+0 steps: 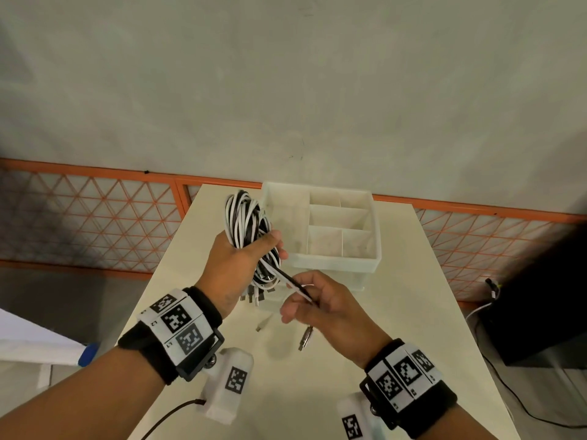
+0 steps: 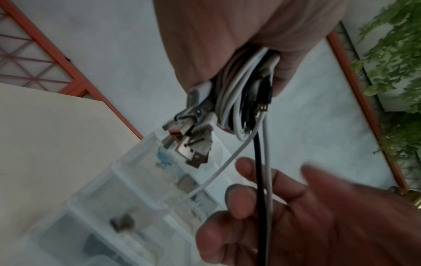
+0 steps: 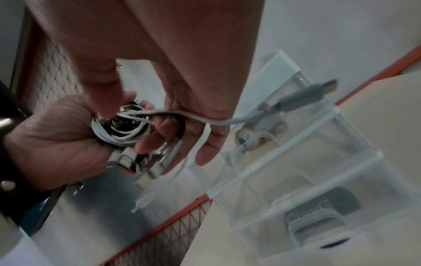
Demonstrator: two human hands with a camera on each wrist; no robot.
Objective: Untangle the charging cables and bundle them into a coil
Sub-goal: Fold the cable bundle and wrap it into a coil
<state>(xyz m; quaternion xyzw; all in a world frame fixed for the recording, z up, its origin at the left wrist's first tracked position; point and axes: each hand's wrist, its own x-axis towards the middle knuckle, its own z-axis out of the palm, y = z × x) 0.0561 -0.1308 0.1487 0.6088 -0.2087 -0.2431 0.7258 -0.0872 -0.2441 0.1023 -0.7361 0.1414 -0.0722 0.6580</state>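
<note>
A: Nearest, what do the hands hold?

B: The right hand (image 1: 320, 304) sits low and near the camera, fingers curled around two loose cable strands (image 1: 297, 285), one black and one white, pinching them. A grey USB plug (image 1: 305, 337) hangs below that hand, above the table (image 1: 413, 312).

A: And the left hand?

B: The left hand (image 1: 236, 265) is just beyond and to the left, held a little higher. Its fingers and thumb are wrapped tightly around a coil of black and white charging cables (image 1: 246, 219). The coil's loops rise above the fist. The two strands run from the coil straight down to the right hand, so the hands sit close together, joined by the cables.

A: Anything under the left fist?

B: A cluster of metal USB connectors (image 2: 189, 142) dangles below it, seen clearly from the left wrist view. One more white cable end (image 1: 263, 323) hangs lower, close to the tabletop; whether it touches, I cannot tell.

A: What lies farther back?

B: A translucent white organizer box (image 1: 336, 258) with several open compartments stands on the table, just behind the hands. The right wrist view shows clear drawers beneath it with blurred items inside. Beyond the table runs an orange metal railing (image 1: 95, 173) with a mesh panel, then a pale wall.
</note>
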